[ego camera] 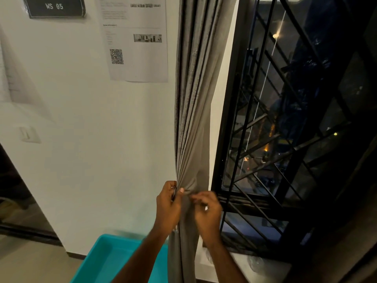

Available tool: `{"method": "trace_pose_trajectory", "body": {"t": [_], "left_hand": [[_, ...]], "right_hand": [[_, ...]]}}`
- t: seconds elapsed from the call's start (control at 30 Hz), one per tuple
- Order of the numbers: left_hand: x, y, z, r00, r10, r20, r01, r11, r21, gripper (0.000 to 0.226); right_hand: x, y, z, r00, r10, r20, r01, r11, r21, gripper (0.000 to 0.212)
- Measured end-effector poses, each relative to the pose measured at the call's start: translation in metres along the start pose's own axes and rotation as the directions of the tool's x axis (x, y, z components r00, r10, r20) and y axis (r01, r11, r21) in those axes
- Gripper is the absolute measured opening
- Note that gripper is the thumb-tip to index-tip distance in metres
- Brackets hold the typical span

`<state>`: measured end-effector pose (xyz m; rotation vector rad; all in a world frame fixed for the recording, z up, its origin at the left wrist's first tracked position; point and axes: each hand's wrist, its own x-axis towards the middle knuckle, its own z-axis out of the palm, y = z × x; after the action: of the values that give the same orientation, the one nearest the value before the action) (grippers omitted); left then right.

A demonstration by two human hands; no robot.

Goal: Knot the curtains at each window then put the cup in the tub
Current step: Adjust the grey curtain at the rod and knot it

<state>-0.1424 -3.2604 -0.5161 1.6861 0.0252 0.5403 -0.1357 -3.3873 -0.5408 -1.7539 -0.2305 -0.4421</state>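
A grey pleated curtain (193,99) hangs gathered along the left edge of a dark window. My left hand (168,205) grips the bunched folds from the left at about sill height. My right hand (208,213) pinches the same fabric from the right, its fingers blurred. Below my hands the curtain hangs loose. A turquoise tub (100,260) stands on the floor under my left forearm, against the wall. A clear plastic thing (256,263) rests on the window sill at the lower right; I cannot tell whether it is the cup.
A black window frame with a diagonal metal grille (285,123) fills the right side, night outside. On the white wall hang a printed sheet with a QR code (136,41), a black "WS 05" sign (55,7) and a light switch (29,134). A dark doorway opens at the far left.
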Motion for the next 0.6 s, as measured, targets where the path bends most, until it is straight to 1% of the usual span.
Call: {"method": "trace_pose_trajectory", "body": {"t": [0.03, 0.07, 0.1, 0.13, 0.17, 0.2, 0.23, 0.27, 0.3, 0.33, 0.4, 0.47, 0.53, 0.57, 0.6], "left_hand": [[-0.001, 0.000, -0.001, 1.000, -0.003, 0.008, 0.003, 1.000, 0.011, 0.011], [-0.001, 0.000, -0.001, 1.000, 0.000, 0.016, 0.000, 1.000, 0.018, 0.011], [-0.002, 0.001, -0.001, 1.000, 0.008, 0.021, -0.009, 1.000, 0.023, 0.012], [-0.002, 0.002, -0.001, 1.000, 0.013, 0.027, -0.013, 1.000, 0.026, 0.013], [-0.002, 0.003, -0.001, 0.999, 0.014, 0.034, -0.015, 1.000, 0.025, 0.013], [-0.001, 0.004, -0.001, 0.999, 0.014, 0.038, -0.015, 1.000, 0.026, 0.014], [-0.001, 0.004, -0.001, 0.999, 0.014, 0.037, -0.015, 0.999, 0.037, 0.015], [0.000, 0.004, -0.002, 1.000, 0.013, 0.028, -0.014, 0.998, 0.057, 0.015], [0.000, 0.003, -0.003, 1.000, 0.016, 0.007, -0.016, 0.997, 0.081, 0.016], [0.001, 0.003, -0.003, 0.999, 0.025, -0.022, -0.023, 0.995, 0.101, 0.016], [0.002, 0.004, -0.002, 0.995, 0.056, -0.079, -0.044, 0.990, 0.137, 0.016], [0.002, 0.005, 0.001, 0.989, 0.079, -0.126, -0.055, 0.981, 0.188, 0.010], [0.002, 0.006, 0.005, 0.977, 0.087, -0.193, -0.035, 0.966, 0.255, 0.008], [0.002, 0.006, 0.006, 0.970, 0.084, -0.229, -0.017, 0.960, 0.279, 0.008], [0.001, 0.006, 0.007, 0.963, 0.078, -0.258, 0.000, 0.957, 0.291, 0.009]], "right_hand": [[0.009, 0.003, -0.006, 0.996, 0.065, -0.062, -0.063, 0.997, 0.041, 0.031], [0.018, 0.004, -0.011, 0.983, 0.150, -0.106, -0.138, 0.984, 0.110, 0.035], [0.027, 0.004, -0.014, 0.965, 0.226, -0.137, -0.204, 0.967, 0.155, 0.045], [0.035, 0.004, -0.016, 0.952, 0.277, -0.133, -0.251, 0.950, 0.184, 0.055], [0.042, 0.004, -0.017, 0.946, 0.309, -0.092, -0.288, 0.939, 0.189, 0.059], [0.047, 0.004, -0.018, 0.947, 0.318, -0.039, -0.306, 0.933, 0.189, 0.056], [0.048, 0.003, -0.018, 0.952, 0.305, 0.000, -0.301, 0.939, 0.166, 0.046], [0.048, 0.004, -0.021, 0.961, 0.278, 0.004, -0.276, 0.952, 0.131, 0.032], [0.045, 0.004, -0.022, 0.969, 0.247, -0.030, -0.243, 0.965, 0.097, 0.020], [0.041, 0.006, -0.022, 0.973, 0.216, -0.087, -0.210, 0.975, 0.075, 0.013], [0.028, 0.005, -0.018, 0.957, 0.185, -0.222, -0.184, 0.983, 0.024, 0.016], [0.014, 0.002, -0.009, 0.941, 0.126, -0.313, -0.146, 0.988, -0.041, 0.019], [0.003, 0.000, -0.002, 0.948, 0.063, -0.310, -0.099, 0.990, -0.101, 0.012], [-0.001, 0.000, 0.001, 0.962, 0.048, -0.270, -0.085, 0.988, -0.130, 0.008], [-0.004, -0.001, 0.002, 0.979, 0.051, -0.198, -0.080, 0.986, -0.144, 0.002]]}}
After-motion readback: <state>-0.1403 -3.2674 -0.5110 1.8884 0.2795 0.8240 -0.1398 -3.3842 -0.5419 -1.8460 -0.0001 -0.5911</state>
